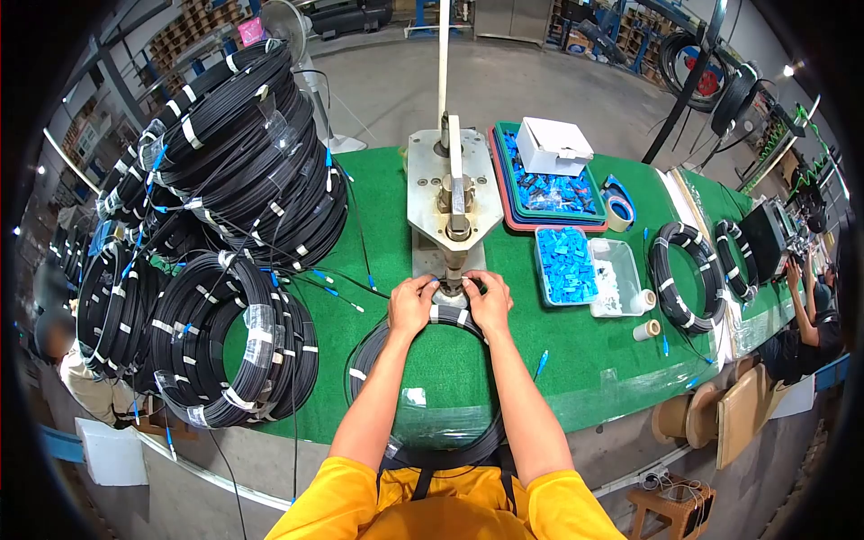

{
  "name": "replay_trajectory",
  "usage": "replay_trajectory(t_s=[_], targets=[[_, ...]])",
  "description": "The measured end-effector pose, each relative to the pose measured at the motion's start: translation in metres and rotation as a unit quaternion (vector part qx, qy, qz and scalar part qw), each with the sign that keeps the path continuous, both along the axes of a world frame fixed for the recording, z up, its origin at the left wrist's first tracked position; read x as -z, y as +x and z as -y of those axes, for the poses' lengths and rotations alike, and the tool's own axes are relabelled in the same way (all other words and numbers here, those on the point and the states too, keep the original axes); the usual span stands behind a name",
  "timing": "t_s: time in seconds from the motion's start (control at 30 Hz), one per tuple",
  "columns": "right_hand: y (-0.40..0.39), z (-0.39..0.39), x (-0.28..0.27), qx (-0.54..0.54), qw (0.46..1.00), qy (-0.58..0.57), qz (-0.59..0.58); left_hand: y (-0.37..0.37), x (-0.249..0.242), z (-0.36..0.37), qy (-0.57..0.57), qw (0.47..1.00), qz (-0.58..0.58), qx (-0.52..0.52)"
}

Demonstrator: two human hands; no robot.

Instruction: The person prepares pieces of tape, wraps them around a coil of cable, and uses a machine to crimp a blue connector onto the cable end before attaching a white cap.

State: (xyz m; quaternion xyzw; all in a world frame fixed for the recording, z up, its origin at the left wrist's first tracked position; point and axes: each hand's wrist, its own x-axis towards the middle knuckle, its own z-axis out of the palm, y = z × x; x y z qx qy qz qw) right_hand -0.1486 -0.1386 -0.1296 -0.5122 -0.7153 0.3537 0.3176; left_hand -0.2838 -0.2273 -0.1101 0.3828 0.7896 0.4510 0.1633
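A metal hand press [454,184] with a long upright lever stands before me on the green-covered table. At the foot of its ram, my left hand [412,306] and my right hand [490,304] face each other with fingers pinched close to the press base. A small blue spot shows by the left fingertips; what either hand grips is too small to tell. Directly below my wrists lies a coil of black cable [362,360] bound with white tape, reaching the table's near edge. A thin black cable runs in from the left toward my left hand.
Tall stacks of black cable coils [256,153] crowd the left, with more coils [162,337] in front. Blue parts fill a tray [601,216] and a tub [567,265]; a clear box [615,270] holds white bits. Another coil [661,279] lies right. A person [801,333] works far right.
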Motion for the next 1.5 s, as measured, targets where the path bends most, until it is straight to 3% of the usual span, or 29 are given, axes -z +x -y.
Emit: replay_trajectory(t_s=[0.27, 0.33, 0.43, 0.63, 0.77, 0.83, 1.07, 1.33, 1.5], targets=[[0.003, 0.000, 0.005, 0.000, 0.999, 0.012, -0.035, -0.005, -0.004, 0.004, -0.005, 0.999, -0.017, 0.035], [0.004, -0.002, 0.008, 0.004, 0.997, 0.015, -0.073, -0.007, 0.006, 0.004, 0.088, 0.990, -0.110, 0.002], [0.006, -0.004, 0.006, -0.007, 0.996, -0.019, -0.084, -0.008, 0.012, 0.006, 0.116, 0.985, -0.126, -0.004], [0.005, -0.001, 0.004, -0.011, 0.999, -0.001, -0.039, 0.005, 0.004, 0.006, 0.096, 0.971, -0.216, -0.036], [0.004, 0.005, -0.008, -0.002, 0.999, 0.039, -0.001, 0.006, -0.003, 0.003, 0.086, 0.972, -0.219, -0.026], [0.002, 0.004, -0.010, 0.006, 0.999, 0.043, 0.005, 0.001, 0.002, 0.000, 0.173, 0.980, -0.100, -0.018], [0.006, 0.008, -0.012, -0.008, 0.999, 0.033, 0.011, 0.005, 0.004, 0.008, 0.126, 0.967, -0.214, -0.053], [0.007, 0.007, -0.003, -0.017, 0.998, 0.064, 0.000, 0.007, 0.002, 0.004, 0.096, 0.973, -0.203, -0.051], [0.006, 0.012, -0.013, 0.000, 0.996, 0.089, -0.015, 0.009, -0.003, 0.006, 0.136, 0.974, -0.174, -0.043]])
